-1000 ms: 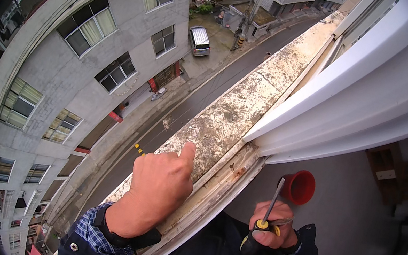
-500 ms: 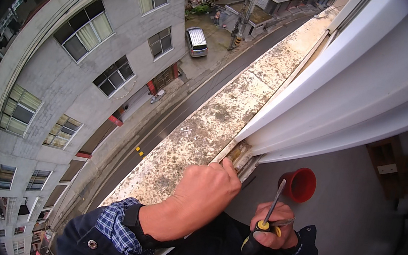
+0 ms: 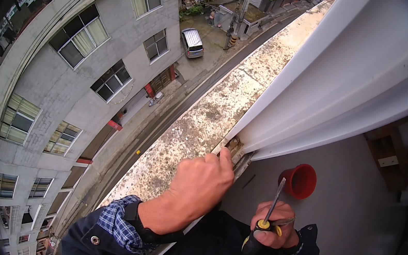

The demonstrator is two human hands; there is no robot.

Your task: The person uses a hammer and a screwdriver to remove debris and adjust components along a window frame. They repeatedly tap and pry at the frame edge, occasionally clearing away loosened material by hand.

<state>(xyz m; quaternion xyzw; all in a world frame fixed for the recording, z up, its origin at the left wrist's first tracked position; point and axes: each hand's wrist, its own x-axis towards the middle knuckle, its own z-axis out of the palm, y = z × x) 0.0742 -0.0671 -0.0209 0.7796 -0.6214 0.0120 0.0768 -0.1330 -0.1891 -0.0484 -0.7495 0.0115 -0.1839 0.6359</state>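
My left hand (image 3: pixel 203 180) is bent over the window frame (image 3: pixel 235 155) at the inner edge of the sill. Its fingers are curled, with one finger reaching toward the dirty window track; what they grip, if anything, is hidden. My right hand (image 3: pixel 280 219), lower and to the right, is closed round a screwdriver (image 3: pixel 257 235) with a black and yellow handle, its metal shaft pointing up. A second metal tool (image 3: pixel 283 222) with a yellow part pokes out sideways from the same fist; its kind I cannot make out. A white curtain (image 3: pixel 319 86) hangs just beyond my left hand.
A weathered stone ledge (image 3: pixel 206 112) runs diagonally outside the window, with a street (image 3: pixel 174 115) far below. A grey building (image 3: pixel 63 92) and a parked van (image 3: pixel 193 42) lie beyond. Indoors, a red bucket (image 3: pixel 300 182) stands on the grey floor (image 3: pixel 327 218); wooden furniture (image 3: pixel 393 154) is at right.
The view has shifted slightly. My left hand stays at the frame, its reaching finger a bit more raised, and the curtain's lower edge sits closer to it. My right hand keeps its hold.
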